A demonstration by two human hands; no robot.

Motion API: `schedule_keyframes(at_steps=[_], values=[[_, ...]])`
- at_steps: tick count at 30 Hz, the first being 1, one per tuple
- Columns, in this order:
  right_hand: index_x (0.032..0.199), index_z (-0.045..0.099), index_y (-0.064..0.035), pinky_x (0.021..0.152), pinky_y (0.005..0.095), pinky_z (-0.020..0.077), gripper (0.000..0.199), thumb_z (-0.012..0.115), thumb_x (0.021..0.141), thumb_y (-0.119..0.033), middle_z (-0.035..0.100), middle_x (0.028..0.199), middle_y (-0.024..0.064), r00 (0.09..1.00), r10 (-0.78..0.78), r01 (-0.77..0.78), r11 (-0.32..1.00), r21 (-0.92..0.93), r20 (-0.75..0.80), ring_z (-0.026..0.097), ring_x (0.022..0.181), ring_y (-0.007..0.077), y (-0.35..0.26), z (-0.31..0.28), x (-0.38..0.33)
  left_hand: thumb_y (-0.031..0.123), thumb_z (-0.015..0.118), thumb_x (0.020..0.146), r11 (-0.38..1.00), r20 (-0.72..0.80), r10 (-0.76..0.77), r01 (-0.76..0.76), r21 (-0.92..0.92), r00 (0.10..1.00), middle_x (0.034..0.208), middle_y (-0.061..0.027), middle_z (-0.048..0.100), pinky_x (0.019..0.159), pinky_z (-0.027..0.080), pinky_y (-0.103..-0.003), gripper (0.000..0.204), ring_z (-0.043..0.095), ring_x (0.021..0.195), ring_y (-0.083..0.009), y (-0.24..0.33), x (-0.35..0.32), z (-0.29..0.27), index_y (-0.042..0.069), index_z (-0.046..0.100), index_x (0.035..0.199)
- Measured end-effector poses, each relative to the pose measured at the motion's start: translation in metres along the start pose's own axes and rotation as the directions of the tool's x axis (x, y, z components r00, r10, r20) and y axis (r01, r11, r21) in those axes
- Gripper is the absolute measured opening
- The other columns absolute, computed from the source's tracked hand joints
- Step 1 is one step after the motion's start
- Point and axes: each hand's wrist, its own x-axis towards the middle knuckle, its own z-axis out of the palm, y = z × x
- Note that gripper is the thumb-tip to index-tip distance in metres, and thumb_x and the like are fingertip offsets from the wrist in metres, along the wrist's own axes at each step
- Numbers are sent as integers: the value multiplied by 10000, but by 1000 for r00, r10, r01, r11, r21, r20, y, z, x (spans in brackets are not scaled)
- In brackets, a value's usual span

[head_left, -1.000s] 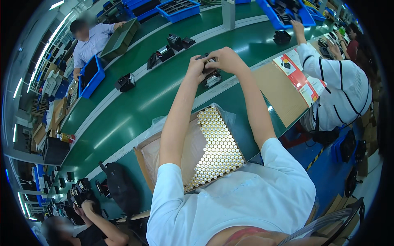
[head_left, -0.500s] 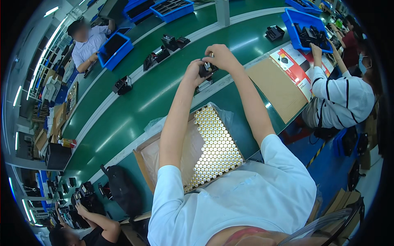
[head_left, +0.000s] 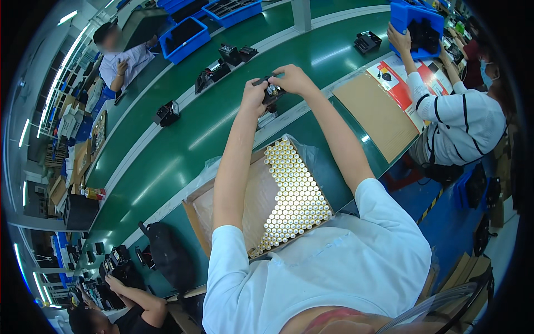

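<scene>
So your left hand (head_left: 255, 96) and right hand (head_left: 293, 79) both clamped on small black part (head_left: 271, 92), lifted further off belt since before; battery tray (head_left: 297, 195) below your forearms.

Counted on the green belt (head_left: 183, 139): four separate black devices — one (head_left: 167, 113), one (head_left: 212, 75), one (head_left: 236, 53), one (head_left: 367, 41) — plus one more held between left hand (head_left: 255, 96) and right hand (head_left: 290, 79). Blue bins: three in view (head_left: 183, 34), (head_left: 232, 10), (head_left: 417, 22). One open carton (head_left: 233, 206) of pale cylinder cells (head_left: 295, 195), too many to count; three other people in view
</scene>
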Motion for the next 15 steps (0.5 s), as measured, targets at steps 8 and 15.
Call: schedule_keyframes(at_steps=[8,15], values=[[1134,657,85,584,251,514,423,733,808,-175,696,804,138,992,31,-66,955,289,125,629,636,161,-1,12,-4,44,543,936,998,-73,51,-48,37,996,1117,-228,524,749,582,-421,328,609,953,-311,1,4,-15,-28,418,1230],[1175,624,103,548,220,497,495,748,808,-206,684,790,137,953,-65,-84,881,466,295,630,641,150,-4,25,-8,43,508,953,999,-67,2,0,32,998,1160,-243,501,785,583,-457,355,603,993,-332,16,-6,-33,-16,393,1283]])
